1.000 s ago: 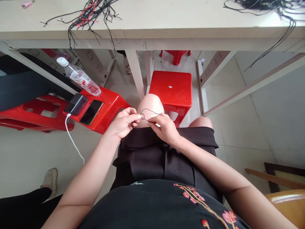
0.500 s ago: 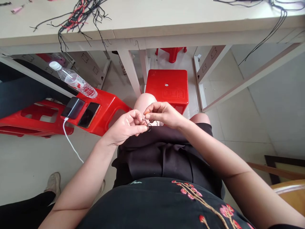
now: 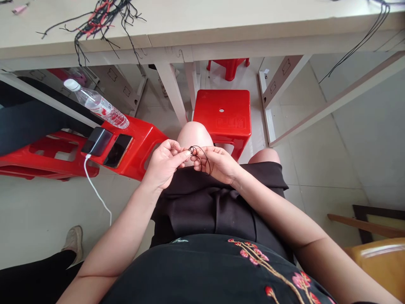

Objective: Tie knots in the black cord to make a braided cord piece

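Observation:
A thin black cord (image 3: pixel 207 159), bent into loops, is between my two hands above my lap. My left hand (image 3: pixel 166 162) pinches it between thumb and fingertips where the loops come together. Close against it, my right hand (image 3: pixel 220 164) has its fingers closed on the cord as well, with a loop hanging across them. The fingertips of both hands nearly touch. Whether there is a knot under the fingers is too small to tell.
The table (image 3: pixel 221 31) runs across the front, with a bundle of black and red cords (image 3: pixel 101 19) hanging over its edge. A red stool (image 3: pixel 223 112) stands beyond my knees. At left, another red stool (image 3: pixel 142 137) bears a water bottle (image 3: pixel 99 105) and a phone (image 3: pixel 117 150).
My right hand has turned and come lower, its fingers now beneath the cord. The cord's loops have opened wider. My left hand has shifted slightly up.

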Action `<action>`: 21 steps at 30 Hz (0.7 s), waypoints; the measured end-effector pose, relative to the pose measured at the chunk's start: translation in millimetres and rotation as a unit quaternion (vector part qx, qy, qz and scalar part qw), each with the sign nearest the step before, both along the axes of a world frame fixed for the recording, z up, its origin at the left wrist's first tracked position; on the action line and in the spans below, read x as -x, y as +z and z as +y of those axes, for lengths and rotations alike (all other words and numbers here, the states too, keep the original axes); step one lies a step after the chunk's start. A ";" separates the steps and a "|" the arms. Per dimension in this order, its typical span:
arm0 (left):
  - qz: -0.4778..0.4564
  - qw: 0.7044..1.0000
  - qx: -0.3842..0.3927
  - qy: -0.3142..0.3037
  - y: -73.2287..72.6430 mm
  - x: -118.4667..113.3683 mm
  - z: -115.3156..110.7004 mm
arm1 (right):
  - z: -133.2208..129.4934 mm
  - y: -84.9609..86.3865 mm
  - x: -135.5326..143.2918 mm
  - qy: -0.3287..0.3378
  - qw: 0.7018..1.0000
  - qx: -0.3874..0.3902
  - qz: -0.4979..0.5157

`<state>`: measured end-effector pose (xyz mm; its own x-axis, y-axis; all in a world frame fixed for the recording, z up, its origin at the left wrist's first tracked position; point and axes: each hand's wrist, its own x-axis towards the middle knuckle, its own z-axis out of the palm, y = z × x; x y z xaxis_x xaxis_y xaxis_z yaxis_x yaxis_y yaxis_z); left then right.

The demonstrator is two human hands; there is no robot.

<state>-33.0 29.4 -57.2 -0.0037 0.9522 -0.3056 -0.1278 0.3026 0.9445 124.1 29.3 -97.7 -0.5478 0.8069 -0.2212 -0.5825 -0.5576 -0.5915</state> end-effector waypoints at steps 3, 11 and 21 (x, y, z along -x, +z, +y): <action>0.004 1.000 -0.009 0.008 -1.7 -3.3 -1.3 | -2.1 -0.3 2.4 -0.026 1.000 0.004 -0.001; -0.026 0.998 -0.028 0.050 -4.4 -13.6 -5.8 | -5.3 -1.5 9.0 -0.067 0.997 0.001 -0.035; -0.079 0.995 -0.016 0.063 -9.8 -13.9 -5.6 | -7.2 -5.9 9.2 -0.122 0.973 -0.112 -0.160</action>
